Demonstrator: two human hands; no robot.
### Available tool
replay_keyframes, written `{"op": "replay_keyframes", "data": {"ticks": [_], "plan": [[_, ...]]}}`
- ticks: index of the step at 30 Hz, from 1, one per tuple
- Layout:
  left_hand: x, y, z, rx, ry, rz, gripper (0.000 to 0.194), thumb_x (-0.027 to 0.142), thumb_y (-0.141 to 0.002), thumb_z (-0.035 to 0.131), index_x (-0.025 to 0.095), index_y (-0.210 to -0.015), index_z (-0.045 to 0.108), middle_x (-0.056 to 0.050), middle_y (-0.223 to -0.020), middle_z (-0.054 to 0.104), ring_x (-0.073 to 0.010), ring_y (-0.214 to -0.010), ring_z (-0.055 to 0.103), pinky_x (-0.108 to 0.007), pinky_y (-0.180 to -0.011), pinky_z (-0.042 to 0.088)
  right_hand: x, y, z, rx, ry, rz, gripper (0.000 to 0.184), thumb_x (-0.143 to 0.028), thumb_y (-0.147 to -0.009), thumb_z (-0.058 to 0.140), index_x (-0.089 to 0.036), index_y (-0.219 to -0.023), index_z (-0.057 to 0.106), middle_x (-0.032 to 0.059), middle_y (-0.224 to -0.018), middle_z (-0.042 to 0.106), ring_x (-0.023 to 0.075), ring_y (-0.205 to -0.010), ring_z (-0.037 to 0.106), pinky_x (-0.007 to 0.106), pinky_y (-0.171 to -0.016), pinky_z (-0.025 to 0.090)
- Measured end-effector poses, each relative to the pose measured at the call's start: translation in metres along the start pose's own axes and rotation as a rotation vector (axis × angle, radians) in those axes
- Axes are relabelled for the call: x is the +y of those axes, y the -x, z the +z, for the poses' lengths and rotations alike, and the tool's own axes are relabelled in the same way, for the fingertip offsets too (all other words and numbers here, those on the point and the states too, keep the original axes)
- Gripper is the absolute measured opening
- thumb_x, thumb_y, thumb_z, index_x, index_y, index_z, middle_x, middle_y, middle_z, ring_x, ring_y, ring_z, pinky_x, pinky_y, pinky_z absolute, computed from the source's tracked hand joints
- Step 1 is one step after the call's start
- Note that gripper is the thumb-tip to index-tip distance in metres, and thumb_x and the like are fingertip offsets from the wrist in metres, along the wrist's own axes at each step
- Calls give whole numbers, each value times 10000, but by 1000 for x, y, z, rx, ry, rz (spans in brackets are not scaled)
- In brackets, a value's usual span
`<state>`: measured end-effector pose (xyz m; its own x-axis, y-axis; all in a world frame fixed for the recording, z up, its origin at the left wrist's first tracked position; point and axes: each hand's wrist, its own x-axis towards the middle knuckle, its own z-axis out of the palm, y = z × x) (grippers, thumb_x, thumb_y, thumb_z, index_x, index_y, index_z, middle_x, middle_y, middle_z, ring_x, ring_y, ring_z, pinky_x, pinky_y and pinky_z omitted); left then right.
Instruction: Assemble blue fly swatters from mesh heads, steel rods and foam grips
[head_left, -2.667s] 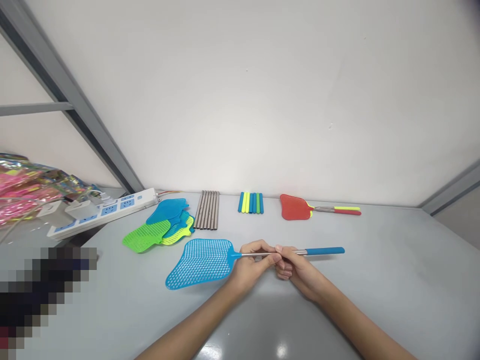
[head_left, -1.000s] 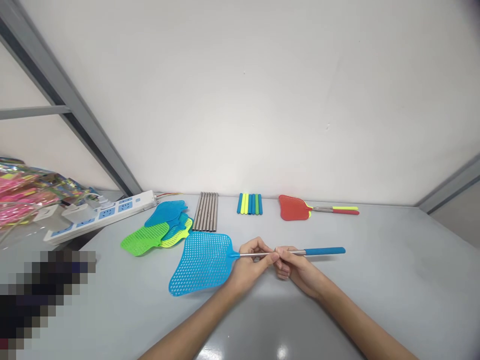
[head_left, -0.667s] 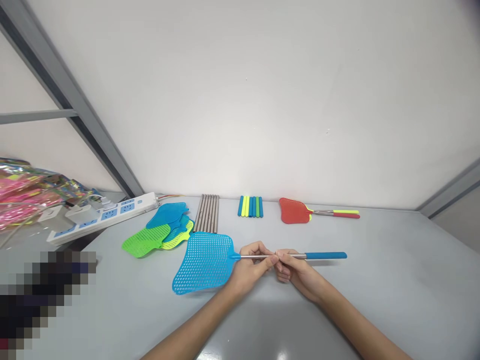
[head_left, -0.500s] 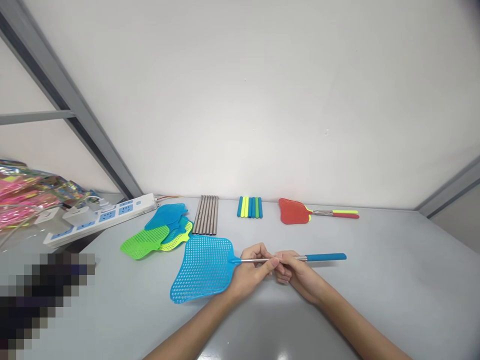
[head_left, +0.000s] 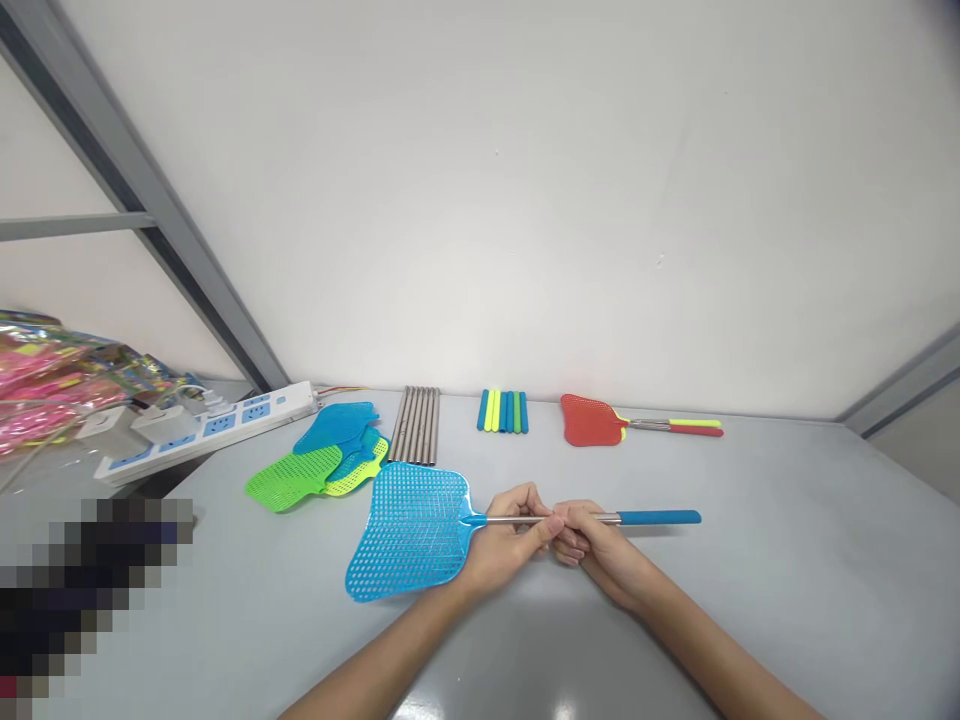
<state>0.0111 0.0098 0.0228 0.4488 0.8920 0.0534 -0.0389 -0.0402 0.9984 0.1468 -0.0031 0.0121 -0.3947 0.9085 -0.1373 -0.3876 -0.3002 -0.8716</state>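
Observation:
A blue fly swatter (head_left: 409, 527) is held level just above the grey table (head_left: 787, 580), its mesh head to the left and its blue grip (head_left: 660, 517) to the right. My left hand (head_left: 502, 545) pinches the metal rod near the head. My right hand (head_left: 600, 545) pinches the same rod right beside it, fingertips nearly touching the left hand's. The rod (head_left: 510, 520) shows between the head and my fingers.
Loose mesh heads in blue, green and yellow (head_left: 319, 465) lie at the left. Metal rods (head_left: 416, 425), coloured grips (head_left: 502, 411) and finished swatters with a red head (head_left: 592, 420) line the wall. A power strip (head_left: 210, 428) and shiny packets (head_left: 45, 375) sit far left.
The swatter's head has turned about the rod, tilting more toward me, and the rod has stretched slightly to the right. Both hands keep their pinch on the rod.

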Motion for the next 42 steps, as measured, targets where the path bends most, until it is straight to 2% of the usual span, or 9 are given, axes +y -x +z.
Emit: {"op": "replay_keyframes", "data": {"ticks": [8, 16, 25, 29, 42], "plan": [[-2, 0, 1, -1, 29, 7, 269, 360, -681, 575, 159, -619, 407, 47, -533, 453, -62, -466, 439, -183, -449, 336, 3, 0, 2, -2, -66, -6, 343, -202, -739, 438, -166, -414, 336, -55, -421, 228, 72, -429, 215, 249, -459, 190], [-6, -3, -4, -26, 126, -45, 264, 350, -687, 574, 160, -622, 402, 42, -506, 484, -68, -468, 455, -194, -481, 354, 1, 0, 2, 30, -94, 17, 329, -243, -747, 451, -177, -444, 343, -61, -429, 215, 79, -429, 179, 251, -457, 197], [3, -5, -10, 23, 149, -60, 290, 376, -665, 591, 165, -608, 400, 31, -497, 519, -86, -465, 484, -216, -511, 368, -8, 1, 1, 97, -54, -6, 325, -226, -745, 461, -174, -452, 330, -56, -463, 217, 78, -445, 162, 252, -452, 176], [6, -7, -16, 84, 165, -48, 306, 374, -639, 616, 168, -600, 394, 42, -477, 510, -77, -440, 458, -211, -495, 358, -13, 1, -2, 109, -78, -21, 312, -226, -749, 455, -177, -468, 326, -58, -473, 204, 81, -452, 150, 250, -452, 173], [5, -10, -24, 162, 172, -8, 267, 325, -678, 589, 170, -618, 380, 49, -489, 499, -64, -438, 432, -206, -501, 330, -18, -1, -6, 145, -105, -38, 305, -227, -738, 463, -178, -471, 322, -61, -472, 201, 81, -452, 147, 241, -445, 186]]}}
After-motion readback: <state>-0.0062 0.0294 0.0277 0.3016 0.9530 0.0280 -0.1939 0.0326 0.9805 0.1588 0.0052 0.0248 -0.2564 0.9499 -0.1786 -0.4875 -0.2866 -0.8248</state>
